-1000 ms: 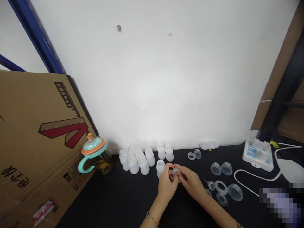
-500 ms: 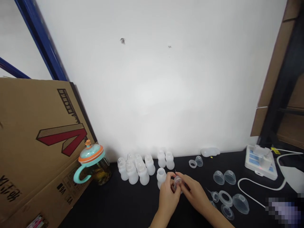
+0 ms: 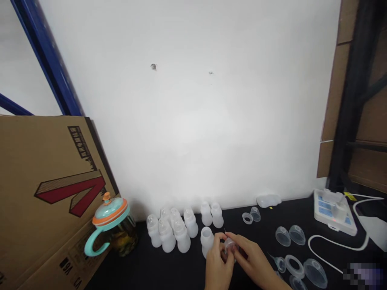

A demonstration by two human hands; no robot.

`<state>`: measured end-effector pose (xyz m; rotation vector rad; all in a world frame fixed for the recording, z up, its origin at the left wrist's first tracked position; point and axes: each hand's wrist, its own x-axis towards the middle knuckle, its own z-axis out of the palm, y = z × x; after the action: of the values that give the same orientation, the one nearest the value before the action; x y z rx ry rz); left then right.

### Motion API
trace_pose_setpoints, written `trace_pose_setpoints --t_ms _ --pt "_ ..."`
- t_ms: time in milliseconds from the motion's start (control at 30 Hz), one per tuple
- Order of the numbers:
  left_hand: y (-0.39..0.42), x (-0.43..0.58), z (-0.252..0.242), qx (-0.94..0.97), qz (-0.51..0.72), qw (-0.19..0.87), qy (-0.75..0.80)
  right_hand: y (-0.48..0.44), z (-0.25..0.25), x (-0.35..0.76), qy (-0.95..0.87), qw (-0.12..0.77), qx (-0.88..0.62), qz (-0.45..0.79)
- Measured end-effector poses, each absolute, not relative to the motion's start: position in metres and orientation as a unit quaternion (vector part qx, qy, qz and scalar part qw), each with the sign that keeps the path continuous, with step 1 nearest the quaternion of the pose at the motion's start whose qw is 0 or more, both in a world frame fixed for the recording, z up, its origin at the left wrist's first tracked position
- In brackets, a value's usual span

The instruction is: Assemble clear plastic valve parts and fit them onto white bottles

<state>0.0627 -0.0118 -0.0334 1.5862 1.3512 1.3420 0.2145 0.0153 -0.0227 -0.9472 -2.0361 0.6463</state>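
Both hands meet low in the middle of the head view, around a small translucent bottle ring (image 3: 229,243). My left hand (image 3: 218,259) is closed on its left side. My right hand (image 3: 249,255) pinches it from the right. A thin pointed tip shows just above the fingers; what it belongs to is partly hidden. Close behind my left hand stands an open white baby bottle (image 3: 207,240), upright and without a top. To the right lie a clear teat (image 3: 280,264) with a thin stem, a loose ring (image 3: 294,266) and a clear dome cap (image 3: 315,272).
Several capped baby bottles (image 3: 167,237) stand left; two more bottles (image 3: 211,214) are by the wall. Dome caps (image 3: 283,236) and another ring (image 3: 247,218) lie right. A teapot (image 3: 110,217) and carton (image 3: 60,161) flank the left; a power strip (image 3: 334,215) with white cable is at right.
The camera view has tilted, so the table things sit lower in the picture. Both hands stay together on the bottle ring, with fingers slightly shifted. The bottles have not moved on the table.
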Motion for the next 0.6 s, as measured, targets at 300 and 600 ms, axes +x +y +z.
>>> trace_pose_setpoints --t_ms 300,600 --pt "-0.007 0.064 -0.043 0.602 0.528 0.322 0.505 0.014 -0.023 0.212 -0.79 0.415 -0.373 0.253" --pt "-0.013 0.059 -0.03 0.647 0.498 0.275 0.508 0.012 -0.021 0.214 -0.786 0.416 -0.371 0.268"
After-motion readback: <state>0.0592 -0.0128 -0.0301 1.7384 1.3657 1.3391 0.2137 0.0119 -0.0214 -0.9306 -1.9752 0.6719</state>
